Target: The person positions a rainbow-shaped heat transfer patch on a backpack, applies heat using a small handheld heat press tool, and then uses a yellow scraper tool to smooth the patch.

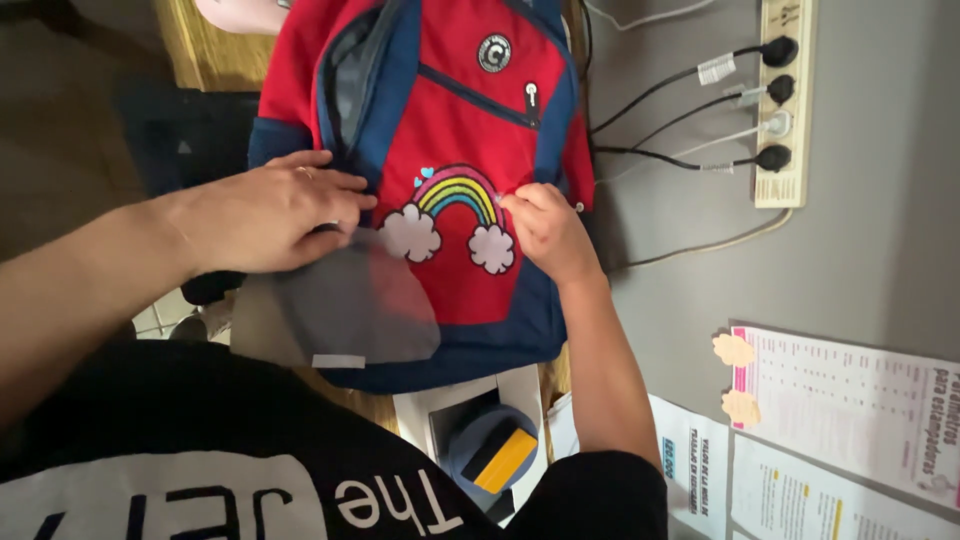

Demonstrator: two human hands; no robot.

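1. A red and blue backpack point(470, 150) lies flat on a wooden table point(205, 50), front pocket up; its top is cut off by the frame edge.
2. The grey wall point(860, 250) on the right carries printed paper sheets point(850, 410), partly cut off.
3. A translucent grey film sheet point(340, 310) covers the backpack's lower left corner, blurring what is beneath.
4. The left hand point(265, 215) presses flat on the film's upper edge, fingers spread; its grip on the film cannot be told.
5. A rainbow-and-clouds patch point(455, 215) sits on the front pocket, between the hands.
6. The right hand point(545, 230) has its grip pressed together, pinching at the patch's right edge.
7. A white power strip point(785, 100) holds four plugs, with cables trailing behind the backpack.
8. A yellow and black object point(500, 455) sits below, hard to make out.
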